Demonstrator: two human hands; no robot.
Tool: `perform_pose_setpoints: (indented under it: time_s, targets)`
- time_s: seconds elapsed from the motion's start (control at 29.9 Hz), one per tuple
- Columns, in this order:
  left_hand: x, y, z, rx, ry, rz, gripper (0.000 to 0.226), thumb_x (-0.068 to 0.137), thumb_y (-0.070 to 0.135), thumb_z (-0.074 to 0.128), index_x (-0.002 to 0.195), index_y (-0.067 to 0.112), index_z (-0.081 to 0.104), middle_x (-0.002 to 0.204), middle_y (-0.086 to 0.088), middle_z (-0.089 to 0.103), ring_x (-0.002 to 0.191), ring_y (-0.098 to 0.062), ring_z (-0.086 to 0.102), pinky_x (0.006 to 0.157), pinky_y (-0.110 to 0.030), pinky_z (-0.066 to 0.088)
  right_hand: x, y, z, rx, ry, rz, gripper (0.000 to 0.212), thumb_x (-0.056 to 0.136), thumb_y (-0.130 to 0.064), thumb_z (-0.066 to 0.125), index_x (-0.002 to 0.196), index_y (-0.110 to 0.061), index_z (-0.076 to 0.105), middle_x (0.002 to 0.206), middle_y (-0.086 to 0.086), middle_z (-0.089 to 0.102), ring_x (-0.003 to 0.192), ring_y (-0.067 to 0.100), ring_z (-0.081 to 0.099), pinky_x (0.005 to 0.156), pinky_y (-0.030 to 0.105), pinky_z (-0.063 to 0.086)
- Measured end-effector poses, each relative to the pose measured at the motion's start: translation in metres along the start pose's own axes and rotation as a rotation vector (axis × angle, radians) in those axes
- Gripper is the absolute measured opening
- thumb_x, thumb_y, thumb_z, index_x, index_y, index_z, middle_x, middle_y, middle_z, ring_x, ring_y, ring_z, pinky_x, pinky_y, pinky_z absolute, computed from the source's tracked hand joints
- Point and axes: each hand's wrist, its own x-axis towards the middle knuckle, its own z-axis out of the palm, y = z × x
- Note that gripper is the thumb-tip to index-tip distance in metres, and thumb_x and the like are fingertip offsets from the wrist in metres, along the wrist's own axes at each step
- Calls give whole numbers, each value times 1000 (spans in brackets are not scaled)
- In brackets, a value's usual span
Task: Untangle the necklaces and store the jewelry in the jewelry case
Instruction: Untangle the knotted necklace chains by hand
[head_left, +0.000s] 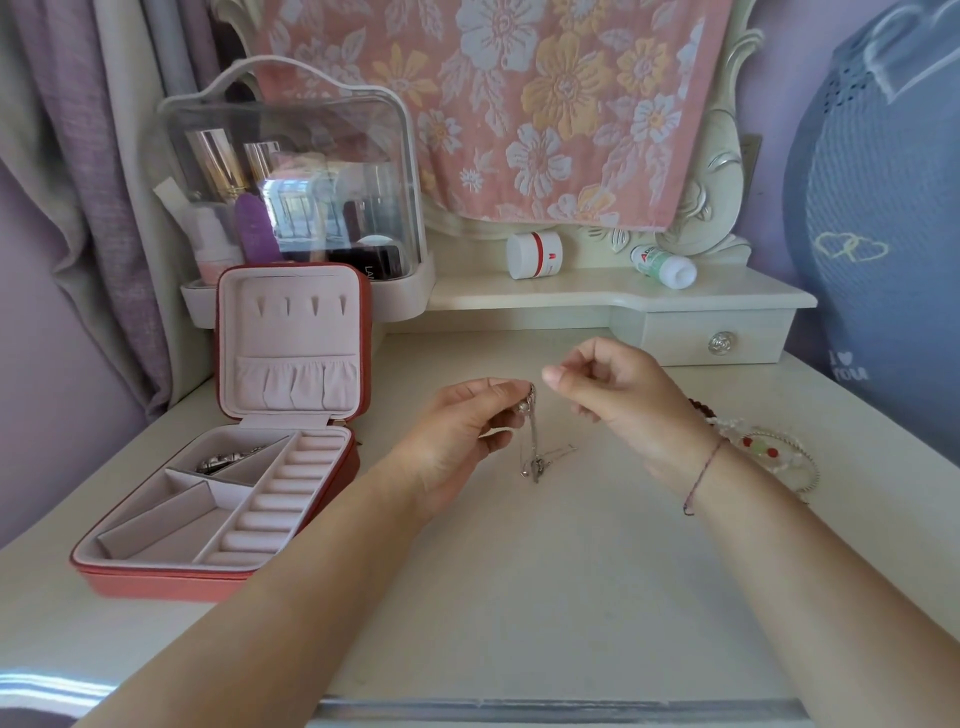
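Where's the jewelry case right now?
In the head view, the jewelry case lies open on the left of the dressing table, left of the left hand that pinches the tangled necklaces. Its raised lid stands before the clear cosmetics organizer.

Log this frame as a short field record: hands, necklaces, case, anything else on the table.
left hand: pinches the bunched necklaces near their top
right hand: fingers curled beside it; held chain not discernible
necklaces: silver chains hanging, lower ends at the table
jewelry case: open, lid upright; silver piece in a rear compartment
bracelets: on table by right wrist
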Motion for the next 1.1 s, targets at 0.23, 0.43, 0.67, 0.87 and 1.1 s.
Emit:
perform_pose_setpoints:
  time_s: [0.23, 0.43, 0.67, 0.87, 1.1]
  targets:
    - [-1, 0, -2, -48, -33, -26, 18, 74, 27, 68, 76, 10, 64, 61, 2, 62, 53, -6, 51, 58, -16, 44, -6, 2, 15, -114, -185, -102, 30, 73, -11, 81, 88, -14, 54, 69, -5, 63, 63, 11, 56, 60, 22, 46]
    - [0, -1, -1, 16, 1, 5, 18, 80, 28, 67, 76, 10, 65, 62, 3, 58, 57, -7, 52, 59, -17, 43, -3, 2, 13, -114, -80, -130, 19, 80, -6, 73, 83, -17, 58, 72, 6, 65, 61, 13, 53, 59, 23, 43]
    - [0, 0, -1, 89, 47, 49, 26, 94, 25, 59, 70, 14, 62, 63, 3, 57, 58, -9, 50, 61, -21, 42, -2, 0, 7, -94, -67, -69, 11, 90, -15, 63, 80, -17, 64, 63, 1, 63, 55, 10, 56, 55, 24, 43]
    - [1, 3, -1, 19, 136, 48, 33, 100, 21, 48, 67, 16, 49, 64, 2, 55, 59, -12, 49, 65, -27, 40, 1, -3, 1, 173, 63, 67, 17, 95, -15, 55, 79, -13, 60, 68, -2, 63, 59, 9, 57, 59, 22, 41]
    - [1, -2, -2, 212, 142, 69, 32, 92, 38, 58, 102, 9, 66, 94, 6, 68, 93, -10, 61, 92, -30, 44, 2, -5, 0, 327, 13, 139, 16, 91, -20, 59, 79, -10, 62, 67, 1, 66, 58, 11, 58, 57, 22, 39]
